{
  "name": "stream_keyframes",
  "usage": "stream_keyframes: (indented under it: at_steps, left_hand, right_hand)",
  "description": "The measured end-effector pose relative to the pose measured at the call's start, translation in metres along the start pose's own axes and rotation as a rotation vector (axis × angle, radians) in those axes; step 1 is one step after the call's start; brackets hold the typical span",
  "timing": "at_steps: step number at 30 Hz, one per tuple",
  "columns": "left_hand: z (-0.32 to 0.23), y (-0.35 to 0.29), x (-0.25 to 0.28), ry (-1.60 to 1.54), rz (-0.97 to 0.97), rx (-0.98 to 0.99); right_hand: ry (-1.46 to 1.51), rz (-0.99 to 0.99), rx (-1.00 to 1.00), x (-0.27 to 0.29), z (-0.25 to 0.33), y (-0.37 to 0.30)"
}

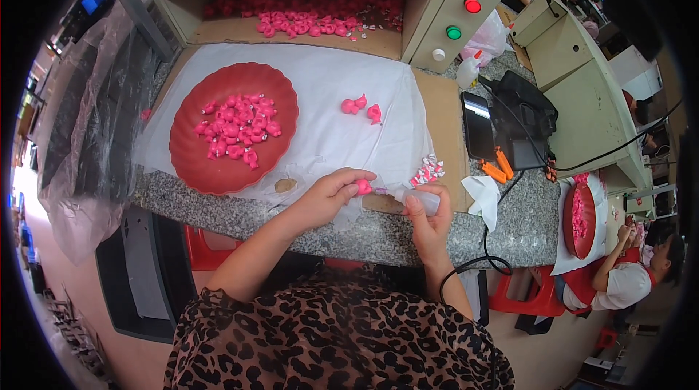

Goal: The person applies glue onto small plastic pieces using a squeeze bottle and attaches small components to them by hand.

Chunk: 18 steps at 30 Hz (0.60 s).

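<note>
Between the fingers of my left hand (337, 191) is a small pink figurine (362, 187). My right hand (429, 221) is wrapped round a translucent squeeze bottle (424, 202), its narrow tip pointing left and meeting or nearly meeting the figurine. Both hands are over the near edge of the white sheet (328, 77). Just beyond my right hand lies a little pile of small white-and-pink pieces (428, 170). Two loose pink figurines (354, 105) rest farther up the sheet. To the left, a red scalloped plate (191, 117) bears many more of them.
A grey box-like cabinet (426, 22) with lit red and green buttons stands behind, pink pieces heaped inside. At right are a phone (477, 126), orange-handled tools (496, 166), a white tissue (482, 197), a glue bottle (468, 70) and a black bag (520, 106). A co-worker (626, 273) sits farther right.
</note>
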<state>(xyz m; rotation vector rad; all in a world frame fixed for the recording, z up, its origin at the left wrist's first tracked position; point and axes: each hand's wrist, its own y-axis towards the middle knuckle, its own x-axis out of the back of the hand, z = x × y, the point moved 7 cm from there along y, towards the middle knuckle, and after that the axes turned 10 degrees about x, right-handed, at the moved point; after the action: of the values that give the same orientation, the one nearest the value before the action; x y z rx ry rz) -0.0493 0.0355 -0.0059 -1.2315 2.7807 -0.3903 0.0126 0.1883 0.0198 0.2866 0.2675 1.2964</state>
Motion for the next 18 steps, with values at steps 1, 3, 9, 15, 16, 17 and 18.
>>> stream_keyframes:
  at_steps: [1,3,9,15,16,17,18]
  left_hand:
    - [-0.0035,-0.0009,-0.0005,0.004,-0.001,-0.015]
    - [-0.0057,-0.0018,-0.0009,0.008,-0.002,-0.03]
    - [-0.0039,-0.0015,-0.0002,0.018,-0.011,-0.018]
    - [-0.0005,-0.0013,0.0008,0.023,-0.046,-0.03]
    - [0.0002,-0.0014,0.0008,0.016,-0.05,-0.023]
    - [0.0008,-0.0013,0.0009,0.008,-0.055,-0.016]
    - [0.0012,-0.0011,0.0007,0.008,-0.055,-0.016]
  right_hand:
    - [0.003,0.004,0.0,0.0003,0.0001,-0.0001]
    - [0.006,0.005,-0.018,0.0005,-0.0009,-0.0008]
    - [-0.019,0.006,-0.005,-0.0007,0.0006,0.0009]
    - [-0.071,0.015,0.043,-0.0028,0.0063,-0.0027]
    - [-0.065,0.013,0.038,-0.0033,0.0064,-0.0034]
    - [-0.066,0.013,0.038,-0.0034,0.0064,-0.0035]
    - [-0.074,0.013,0.053,-0.0034,0.0072,-0.0035]
